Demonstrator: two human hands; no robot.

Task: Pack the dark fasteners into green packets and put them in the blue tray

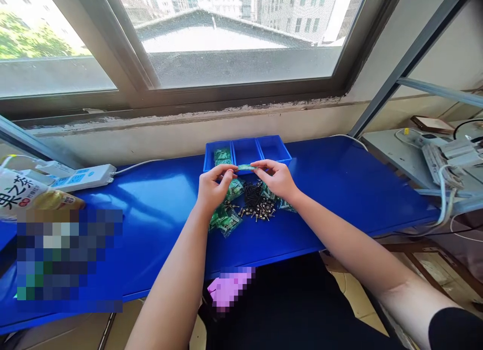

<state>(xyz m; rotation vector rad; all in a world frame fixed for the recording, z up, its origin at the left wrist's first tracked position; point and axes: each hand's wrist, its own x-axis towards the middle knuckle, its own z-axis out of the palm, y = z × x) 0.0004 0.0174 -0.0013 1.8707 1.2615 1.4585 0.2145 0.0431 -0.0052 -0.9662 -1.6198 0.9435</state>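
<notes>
Between my two hands stretches a small green plastic packet [246,167], pinched at both ends. My left hand [216,185] grips its left end with thumb and forefinger, and my right hand [277,179] grips the right end. What the packet holds is too small to make out. Just beyond it stands a blue three-compartment tray [247,142], with similar green packets [222,156] in its left compartment. Below my hands lie loose green packets [225,220], a pile of black screw-like pieces [251,194] and a heap of small metal fittings [262,209].
The blue tabletop [339,189] runs along the wall under a window. At left are a white power strip [88,176], a snack bag [33,194] and a blurred patch. At right, adapters and cables [445,158] sit on a grey shelf beside a metal post [396,78].
</notes>
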